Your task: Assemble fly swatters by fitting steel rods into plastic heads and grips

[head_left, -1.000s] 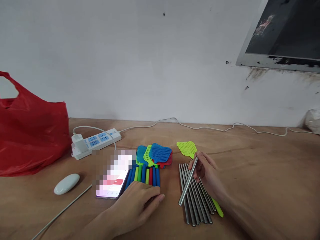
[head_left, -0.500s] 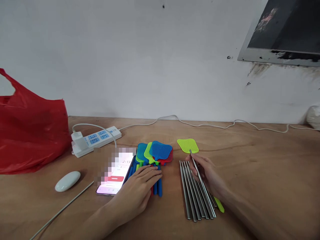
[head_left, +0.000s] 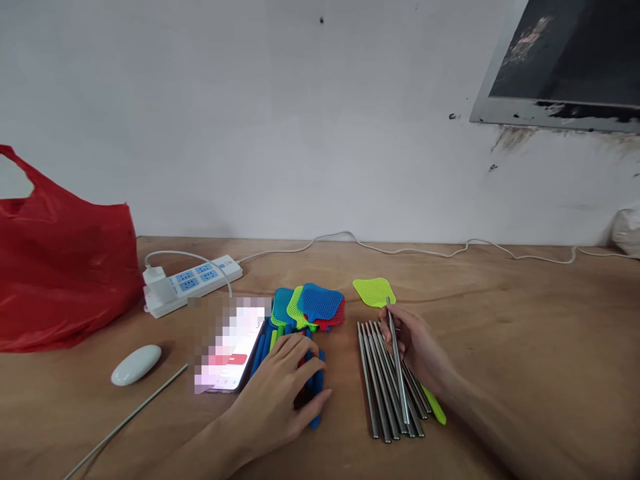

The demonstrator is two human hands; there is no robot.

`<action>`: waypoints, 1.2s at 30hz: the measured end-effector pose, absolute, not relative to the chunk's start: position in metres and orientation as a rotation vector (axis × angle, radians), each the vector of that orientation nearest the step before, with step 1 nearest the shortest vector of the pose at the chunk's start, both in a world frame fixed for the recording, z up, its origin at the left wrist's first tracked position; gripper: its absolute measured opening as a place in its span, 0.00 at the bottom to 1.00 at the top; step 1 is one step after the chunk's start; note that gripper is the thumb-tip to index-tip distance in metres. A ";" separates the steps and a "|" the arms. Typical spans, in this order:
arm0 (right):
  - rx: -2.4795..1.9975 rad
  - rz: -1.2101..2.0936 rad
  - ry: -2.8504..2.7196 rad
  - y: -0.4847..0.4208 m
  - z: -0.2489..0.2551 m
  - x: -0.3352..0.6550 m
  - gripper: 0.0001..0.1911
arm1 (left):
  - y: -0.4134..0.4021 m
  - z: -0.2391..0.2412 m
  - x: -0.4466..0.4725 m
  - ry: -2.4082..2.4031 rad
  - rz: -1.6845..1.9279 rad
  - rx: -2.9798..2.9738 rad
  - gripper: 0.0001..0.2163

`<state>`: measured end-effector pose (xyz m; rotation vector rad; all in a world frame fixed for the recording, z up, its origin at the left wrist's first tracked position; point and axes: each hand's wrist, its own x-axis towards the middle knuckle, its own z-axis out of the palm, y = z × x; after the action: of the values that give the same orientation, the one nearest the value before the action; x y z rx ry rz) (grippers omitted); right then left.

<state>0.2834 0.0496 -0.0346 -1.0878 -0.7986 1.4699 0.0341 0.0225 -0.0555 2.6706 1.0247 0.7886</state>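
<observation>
Our right hand (head_left: pixel 411 339) pinches one steel rod (head_left: pixel 399 367) near its far end, above the loose steel rods (head_left: pixel 377 388); light fingertip pressure there should steer it best. Our left hand (head_left: pixel 283 383) arches, fingers parted, over a blue tube (head_left: pixel 318 383), contact unclear; singling it out calls for care.

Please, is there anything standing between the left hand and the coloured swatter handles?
Nothing visible does: the left hand is directly over the swatter handles, and the phone lies to their left, not between.
</observation>
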 end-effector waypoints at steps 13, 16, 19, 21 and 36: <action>-0.992 1.387 -0.670 0.056 -0.041 0.291 0.16 | 0.011 -0.046 0.044 0.895 0.581 2.680 0.11; -0.953 1.338 -0.612 0.057 -0.042 0.293 0.16 | 0.011 -0.046 0.042 0.889 0.594 2.567 0.13; -0.940 1.325 -0.584 0.058 -0.043 0.293 0.17 | 0.010 -0.043 0.040 0.865 0.648 2.419 0.15; -0.938 1.339 -0.572 0.057 -0.043 0.292 0.17 | 0.010 -0.041 0.038 0.849 0.679 2.359 0.15; -0.938 1.452 -0.634 0.052 -0.046 0.287 0.14 | 0.009 -0.042 0.035 1.011 0.666 2.302 0.07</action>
<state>0.2875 0.0524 -0.0460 -0.9385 -0.6345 1.4521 0.0350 0.0089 -0.0419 2.3017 1.0107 0.6660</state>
